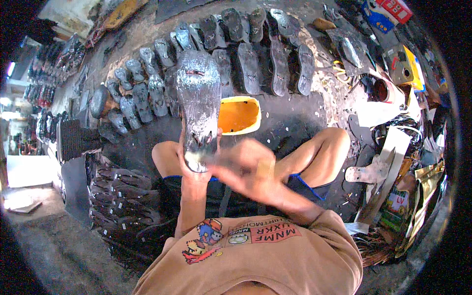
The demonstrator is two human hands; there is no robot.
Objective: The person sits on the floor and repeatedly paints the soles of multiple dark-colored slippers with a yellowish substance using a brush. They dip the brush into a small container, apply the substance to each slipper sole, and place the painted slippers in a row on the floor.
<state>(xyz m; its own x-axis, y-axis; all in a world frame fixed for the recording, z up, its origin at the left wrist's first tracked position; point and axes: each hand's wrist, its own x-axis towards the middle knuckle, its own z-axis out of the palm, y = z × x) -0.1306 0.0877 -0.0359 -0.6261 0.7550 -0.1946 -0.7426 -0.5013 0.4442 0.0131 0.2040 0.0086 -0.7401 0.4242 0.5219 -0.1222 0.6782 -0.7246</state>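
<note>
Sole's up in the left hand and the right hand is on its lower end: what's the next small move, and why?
Probably one more short stroke with the right hand up the sole. The left hand holds it upright by its lower end, its wet, shiny face toward the camera. The right hand is motion-blurred beside that end, and the yellow tub sits open just behind.

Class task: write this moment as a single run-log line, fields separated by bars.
left hand: grips shoe sole upright | right hand: blurred, at sole's lower end | nearby: yellow tub, rows of soles on floor
</note>
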